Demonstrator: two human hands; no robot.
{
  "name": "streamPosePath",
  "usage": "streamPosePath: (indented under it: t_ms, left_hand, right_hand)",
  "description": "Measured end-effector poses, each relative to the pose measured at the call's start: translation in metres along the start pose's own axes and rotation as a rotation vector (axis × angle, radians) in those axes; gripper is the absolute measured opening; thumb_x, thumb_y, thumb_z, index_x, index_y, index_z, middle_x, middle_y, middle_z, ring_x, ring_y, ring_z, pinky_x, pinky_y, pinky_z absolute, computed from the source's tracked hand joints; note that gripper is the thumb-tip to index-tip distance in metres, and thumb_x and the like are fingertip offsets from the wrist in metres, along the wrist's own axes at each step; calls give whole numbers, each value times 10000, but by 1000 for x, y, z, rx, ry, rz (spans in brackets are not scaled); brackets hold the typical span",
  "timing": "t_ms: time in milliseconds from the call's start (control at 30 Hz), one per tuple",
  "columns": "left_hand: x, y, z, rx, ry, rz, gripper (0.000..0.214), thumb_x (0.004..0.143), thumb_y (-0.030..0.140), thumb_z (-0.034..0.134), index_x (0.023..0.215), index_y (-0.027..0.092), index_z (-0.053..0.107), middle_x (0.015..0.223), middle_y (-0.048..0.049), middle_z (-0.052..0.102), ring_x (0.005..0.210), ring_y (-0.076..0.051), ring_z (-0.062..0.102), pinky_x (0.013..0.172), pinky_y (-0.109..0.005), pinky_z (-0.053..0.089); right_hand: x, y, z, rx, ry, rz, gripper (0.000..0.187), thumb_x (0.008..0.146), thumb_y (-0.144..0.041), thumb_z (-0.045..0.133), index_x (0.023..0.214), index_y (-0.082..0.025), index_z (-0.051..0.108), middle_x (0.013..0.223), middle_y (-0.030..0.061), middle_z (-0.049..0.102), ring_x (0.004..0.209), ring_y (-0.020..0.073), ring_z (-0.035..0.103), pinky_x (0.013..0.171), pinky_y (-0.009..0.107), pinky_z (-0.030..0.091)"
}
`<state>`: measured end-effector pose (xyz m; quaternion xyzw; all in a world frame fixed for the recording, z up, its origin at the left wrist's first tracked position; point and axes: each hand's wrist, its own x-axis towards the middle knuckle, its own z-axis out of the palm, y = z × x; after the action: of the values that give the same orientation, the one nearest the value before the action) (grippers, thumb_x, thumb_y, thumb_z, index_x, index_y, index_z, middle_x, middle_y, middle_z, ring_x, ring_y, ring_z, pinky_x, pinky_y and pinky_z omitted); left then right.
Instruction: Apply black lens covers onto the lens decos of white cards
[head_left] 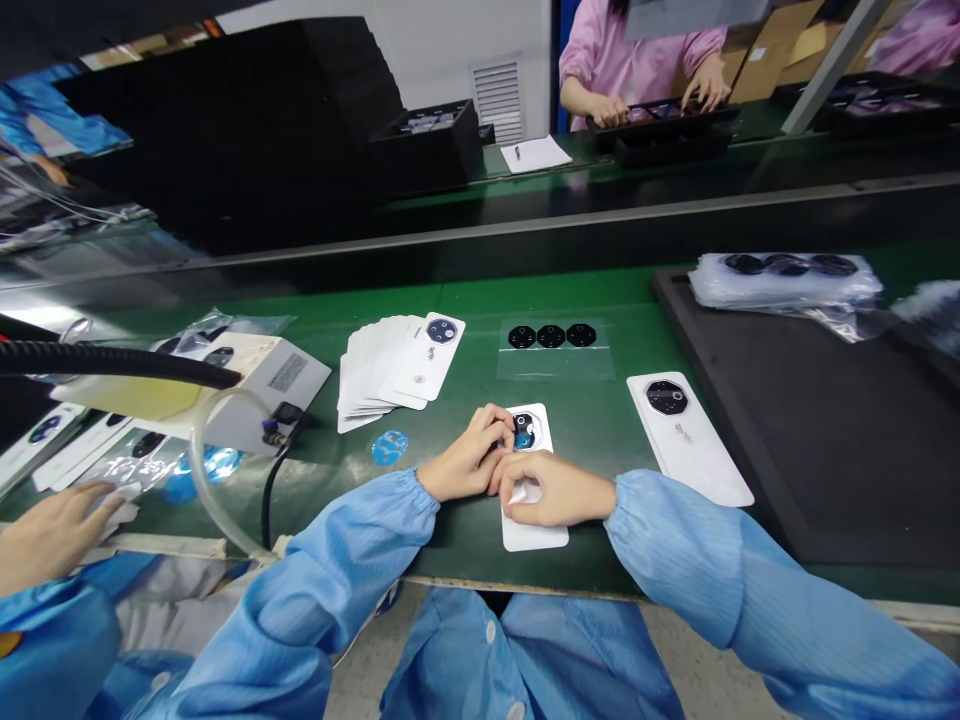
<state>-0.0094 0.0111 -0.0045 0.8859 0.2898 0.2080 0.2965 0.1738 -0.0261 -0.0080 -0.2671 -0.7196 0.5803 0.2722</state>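
At the green bench, left hand and right hand press together over a white card, the right pinching a cloth; three black discs remain unplaced.

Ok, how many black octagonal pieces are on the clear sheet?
3, in one row on the clear sheet: left piece, middle piece, right piece. None looks hidden on that sheet.

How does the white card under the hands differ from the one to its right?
The card under the hands is touched; the card to its right lies untouched. The first sits straight, the second slants. The first's round piece shows blue, the second's black. Both are white.
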Motion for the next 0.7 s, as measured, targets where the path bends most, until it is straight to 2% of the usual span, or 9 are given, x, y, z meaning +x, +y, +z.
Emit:
streamPosePath:
  t_ms: [133, 233, 300, 400, 500, 600, 700]
  left_hand:
    - [0, 1, 1, 21, 16, -7, 158, 837, 49, 406, 852, 183, 490, 1043, -84, 467, 1007, -196, 464, 912, -379, 444]
    - [1, 7, 8, 44, 40, -15, 156, 846, 56, 421, 881, 181, 507, 1054, -89, 469, 1010, -200, 460, 907, -373, 449]
    - [1, 11, 13, 58, 56, -18, 123, 863, 82, 450, 898, 180, 515, 1063, -92, 475, 1009, -203, 455, 907, -371, 450]
    - [2, 14, 19, 82, 85, -36, 84, 901, 126, 459, 892, 179, 523, 1058, -91, 478, 1009, -206, 446, 917, -377, 442]
    - [1, 17, 22, 119, 116, -65, 98, 920, 128, 438, 894, 178, 518, 1044, -84, 479, 1011, -209, 437, 1003, -440, 389]
    - [-1, 25, 26, 161, 136, -90, 91, 908, 105, 452, 895, 175, 508, 1050, -81, 490, 1039, -220, 430, 1076, -498, 305]
    - [-2, 38, 31, 193, 160, -143, 75, 906, 105, 465, 910, 171, 502, 1066, -93, 506, 1030, -242, 429, 954, -460, 403]
  right_hand:
    - [0, -3, -4, 59, -38, -2, 57, 714, -150, 639, 685, -176, 597, 892, 51, 666, 884, 185, 631, 862, 328, 485]
    - [-6, -12, -19, 126, -83, 10, 118, 788, -273, 644, 746, -165, 622, 886, 59, 690, 867, 185, 659, 825, 327, 519]
    - [-14, -18, -34, 136, -35, 25, 160, 831, -320, 627, 787, -166, 628, 974, 74, 685, 946, 194, 652, 862, 341, 511]
    - [-26, -23, -55, 72, 116, 72, 161, 859, -329, 618, 806, -177, 634, 1125, 99, 628, 1076, 220, 597, 952, 389, 451]
    - [-36, -25, -66, -37, 184, 145, 120, 840, -294, 644, 783, -189, 643, 1186, 106, 608, 1114, 250, 575, 1008, 439, 392]
    - [-43, -26, -69, -164, 132, 217, 71, 835, -253, 633, 780, -209, 635, 1294, 80, 584, 1201, 261, 537, 1057, 446, 356]
    - [-46, -29, -68, -246, 12, 257, 56, 825, -234, 622, 773, -215, 630, 1424, 58, 487, 1319, 265, 438, 1099, 426, 333]
